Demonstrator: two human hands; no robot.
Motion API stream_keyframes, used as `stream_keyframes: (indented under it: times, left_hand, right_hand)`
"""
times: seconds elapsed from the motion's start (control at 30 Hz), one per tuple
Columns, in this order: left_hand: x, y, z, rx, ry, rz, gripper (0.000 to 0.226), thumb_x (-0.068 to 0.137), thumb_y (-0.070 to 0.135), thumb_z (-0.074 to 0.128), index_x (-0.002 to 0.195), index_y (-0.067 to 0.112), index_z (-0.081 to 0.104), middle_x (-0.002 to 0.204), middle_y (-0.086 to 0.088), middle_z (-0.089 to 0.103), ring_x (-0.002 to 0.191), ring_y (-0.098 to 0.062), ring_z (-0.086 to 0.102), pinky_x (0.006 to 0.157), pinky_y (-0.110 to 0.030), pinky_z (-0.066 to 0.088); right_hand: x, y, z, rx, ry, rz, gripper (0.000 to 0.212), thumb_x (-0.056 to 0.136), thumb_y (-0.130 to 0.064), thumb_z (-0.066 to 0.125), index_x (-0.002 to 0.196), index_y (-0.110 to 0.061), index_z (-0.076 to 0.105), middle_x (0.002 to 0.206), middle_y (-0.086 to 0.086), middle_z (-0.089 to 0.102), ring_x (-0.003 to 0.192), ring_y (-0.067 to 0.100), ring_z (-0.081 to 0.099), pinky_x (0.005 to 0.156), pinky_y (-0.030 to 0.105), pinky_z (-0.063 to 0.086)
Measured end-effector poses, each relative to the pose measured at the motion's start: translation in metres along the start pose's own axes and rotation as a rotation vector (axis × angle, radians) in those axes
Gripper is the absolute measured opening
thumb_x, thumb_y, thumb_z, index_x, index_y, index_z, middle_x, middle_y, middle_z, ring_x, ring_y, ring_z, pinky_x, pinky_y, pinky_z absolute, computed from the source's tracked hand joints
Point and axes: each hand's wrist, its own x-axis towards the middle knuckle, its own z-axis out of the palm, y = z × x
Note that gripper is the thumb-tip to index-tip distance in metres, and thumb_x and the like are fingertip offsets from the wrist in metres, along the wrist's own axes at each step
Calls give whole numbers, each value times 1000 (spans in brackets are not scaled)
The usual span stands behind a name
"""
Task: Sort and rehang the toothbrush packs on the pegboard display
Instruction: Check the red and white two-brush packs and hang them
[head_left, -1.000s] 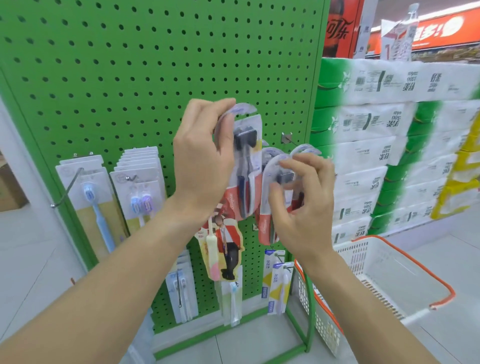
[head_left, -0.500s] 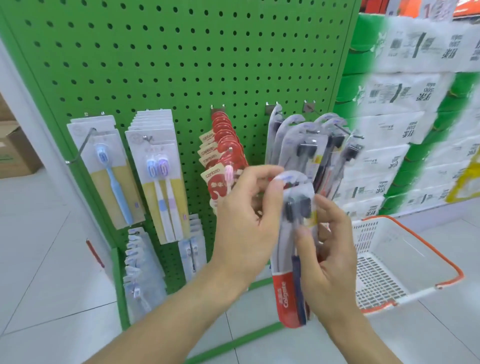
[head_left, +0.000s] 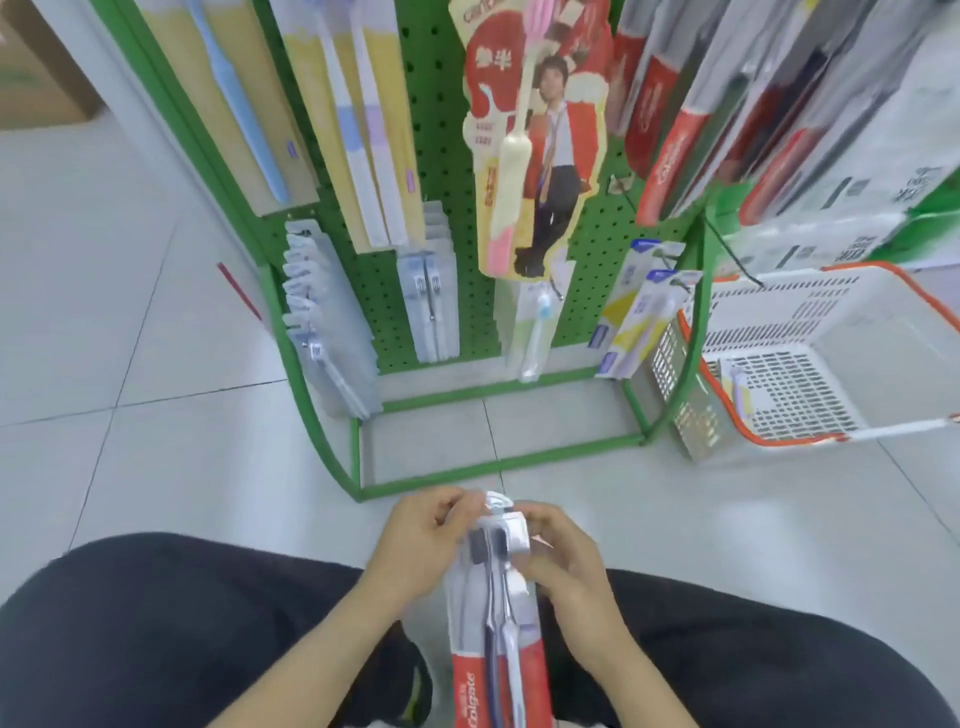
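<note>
A red and clear Colgate toothbrush pack (head_left: 496, 623) with two dark-headed brushes is held low in front of my lap. My left hand (head_left: 423, 551) grips its top left edge and my right hand (head_left: 563, 564) pinches its top right edge. Above stands the green pegboard (head_left: 441, 135). On it hang yellow packs (head_left: 343, 130), a pack with a printed figure (head_left: 540, 140) and more red Colgate packs (head_left: 691, 109). Lower pegs carry grey packs (head_left: 322, 322), clear packs (head_left: 431, 291) and yellow-and-white boxed packs (head_left: 634, 322).
A white plastic basket with an orange rim (head_left: 810, 364) sits on the tiled floor right of the green rack frame (head_left: 322, 415), with one pack in it. Stacked tissue packs (head_left: 883, 171) fill the far right. A cardboard box (head_left: 36, 78) stands at the top left.
Both hands came down from the pegs with the Colgate pack, from chest height to lap level. The view tilted down to the rack's base and my legs.
</note>
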Motion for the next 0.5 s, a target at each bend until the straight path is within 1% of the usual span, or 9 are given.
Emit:
stream_keyframes:
  times: [0.07,0.1,0.13,0.2,0.27,0.33,0.4,0.43,0.5]
  left_hand:
    - [-5,-19,0,-30,2,-54,13,97,22,66,89,17,75,85,5,76,73,1,68,66,-12,47]
    - [-8,-26,1,-38,1,-68,9,96,22,67,92,17,73,88,3,76,76,-1,69,68,-12,48]
    - [-10,-32,2,-36,-9,-68,7,97,21,67,92,18,72,89,3,76,77,-2,69,70,-12,48]
    - [-13,-43,6,4,-42,-37,12,100,19,61,91,21,68,89,2,73,79,-2,67,72,-12,48]
    - [-16,-54,8,29,-97,-35,16,104,22,53,95,21,66,92,1,71,84,-5,66,75,-17,51]
    - [-19,-60,8,-4,-155,-107,17,105,28,49,104,20,64,97,1,73,89,-10,70,73,-24,55]
    - [-20,-65,8,-50,-198,-186,15,104,30,52,108,20,63,101,2,74,92,-12,72,72,-23,56]
    - [-20,-67,10,-44,-203,-203,15,103,30,54,108,20,63,102,3,75,93,-12,73,75,-24,57]
    - [-19,-70,15,-5,-179,-223,14,103,30,55,107,18,62,102,4,74,92,-10,72,83,-30,59]
  right_hand:
    - [6,14,2,-42,-1,78,26,82,-35,77,99,-14,75,101,7,76,97,27,72,79,32,55]
    - [9,21,4,-102,15,82,25,89,-38,76,96,-14,76,96,6,76,93,26,71,79,30,54]
    - [11,28,6,-164,26,73,24,93,-36,73,93,-12,75,92,5,76,90,23,71,79,26,53]
    - [15,38,8,-261,17,57,19,97,-27,68,90,-11,75,86,2,74,82,12,68,76,17,49]
    - [18,46,7,-329,-7,66,18,99,-22,66,90,-11,75,85,0,74,80,6,65,75,14,48]
    - [19,53,4,-315,58,93,19,100,-22,64,89,-9,73,84,-2,74,79,5,66,74,14,49]
    - [21,60,1,-279,204,119,21,100,-22,63,84,-12,72,80,-4,74,76,5,67,72,17,50]
    - [21,64,1,-279,253,130,21,100,-23,63,83,-14,72,77,-6,74,73,5,67,71,18,50]
    - [21,67,3,-277,268,162,23,101,-26,61,83,-15,71,70,-9,71,67,4,64,67,21,48]
